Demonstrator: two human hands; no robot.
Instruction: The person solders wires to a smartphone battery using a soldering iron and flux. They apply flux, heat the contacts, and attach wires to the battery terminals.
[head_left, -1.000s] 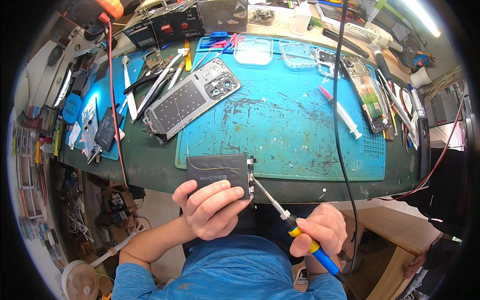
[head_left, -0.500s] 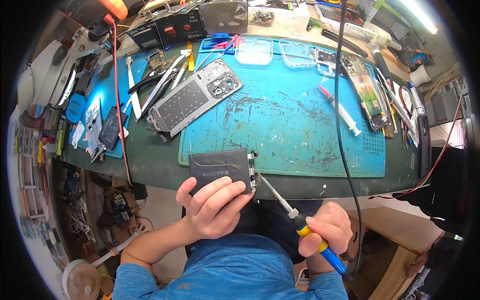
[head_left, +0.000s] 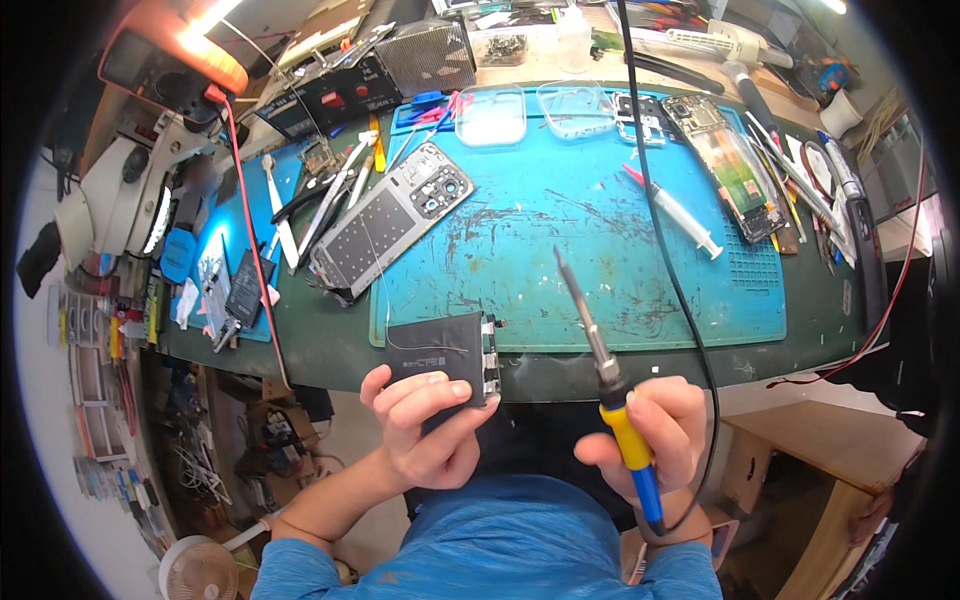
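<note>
My left hand [head_left: 425, 420] grips a flat black phone battery [head_left: 435, 345] by its near edge, with the thumb and fingers closed on it. Metal tabs and a small connector line the battery's right edge. A thin wire [head_left: 388, 318] curves down from the phone housing and lies across the battery's face. In my right hand [head_left: 655, 430] is a soldering iron [head_left: 625, 432] with a yellow and blue handle. Its tip points up and away over the blue mat, apart from the battery. A black cord runs from the handle's lower end.
A blue work mat [head_left: 520, 270] covers the bench. On it lie a grey phone housing [head_left: 385, 225], a syringe [head_left: 685, 220], clear plastic boxes [head_left: 490, 115] and an opened phone [head_left: 730, 165]. Pliers and tweezers crowd the left. A black cable [head_left: 660, 230] hangs across the right side.
The soldering iron has lifted away from the battery's tabs, its tip swinging up and to the right. The battery stays in my left hand, and the view has shifted slightly.
</note>
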